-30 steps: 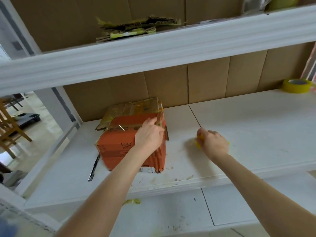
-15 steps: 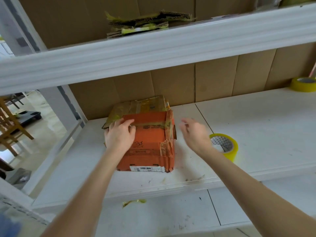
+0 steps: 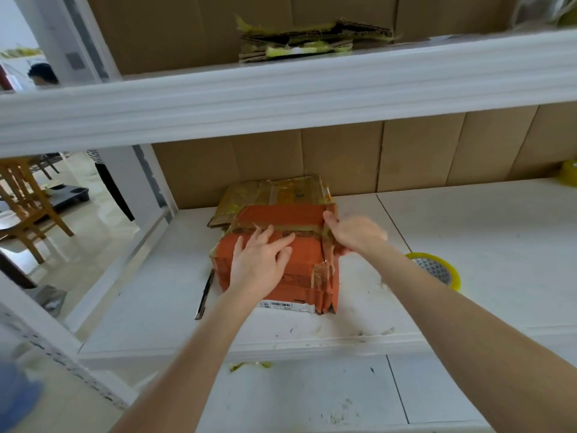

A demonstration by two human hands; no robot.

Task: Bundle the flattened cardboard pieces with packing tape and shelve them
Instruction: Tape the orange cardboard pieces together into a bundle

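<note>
A stack of flattened cardboard pieces (image 3: 307, 270), orange on top with yellowish tape across it, lies on the white middle shelf (image 3: 468, 245). My left hand (image 3: 262, 260) lies flat on the orange top, fingers spread and straight. My right hand (image 3: 356, 234) grips the stack's right edge, thumb on top and fingers curled round the side. A brown flattened piece (image 3: 274, 193) sticks out behind the orange one. A roll of yellow packing tape (image 3: 437, 270) lies flat on the shelf just right of my right forearm.
A taped cardboard bundle (image 3: 312, 40) lies on the upper shelf. A black pen-like tool (image 3: 204, 295) lies left of the stack. A second yellow tape roll (image 3: 568, 173) sits at the far right. A wooden chair (image 3: 28, 207) and a person (image 3: 43, 75) are beyond the rack's left side.
My right hand let go of the tape roll, which now lies on the shelf, and moved left to grip the stack's right edge. My left hand shifted across the orange top.
</note>
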